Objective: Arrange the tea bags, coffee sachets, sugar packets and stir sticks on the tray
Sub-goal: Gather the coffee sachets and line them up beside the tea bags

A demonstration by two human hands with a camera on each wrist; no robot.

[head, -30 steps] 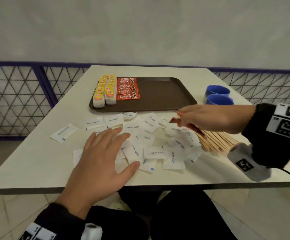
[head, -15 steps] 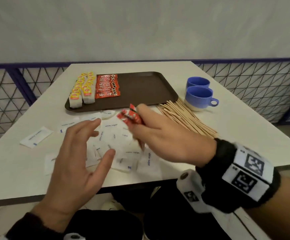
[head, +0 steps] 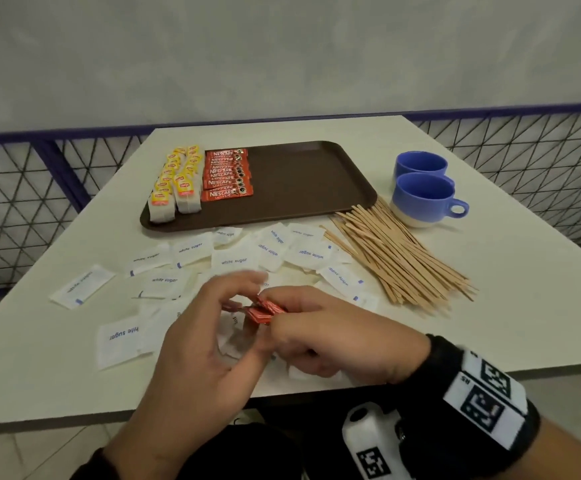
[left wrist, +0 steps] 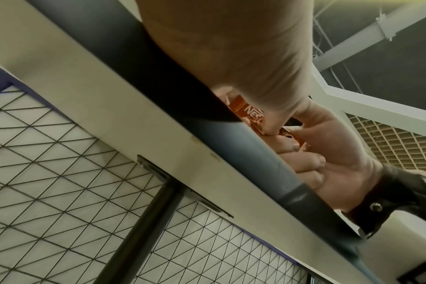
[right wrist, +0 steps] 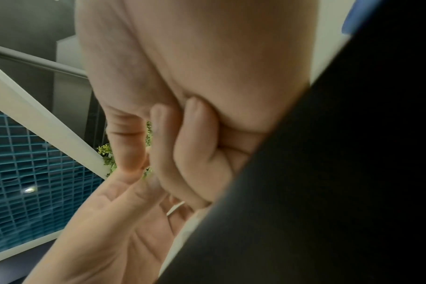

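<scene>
Here, white table, grey wall, mesh railing, both grips pinching coffee sachets.

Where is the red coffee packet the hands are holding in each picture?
Head: coffee packet low in the middle, pinched between both hands above the sugar packets.
Left wrist: coffee packet right of centre, behind the table edge.
Right wrist: not seen; fingers hide it.
Shared landmark: the right hand.

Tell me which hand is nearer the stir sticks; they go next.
Right. The right hand lies just beside the stir sticks; the left hand is farther off, beyond it.
</scene>
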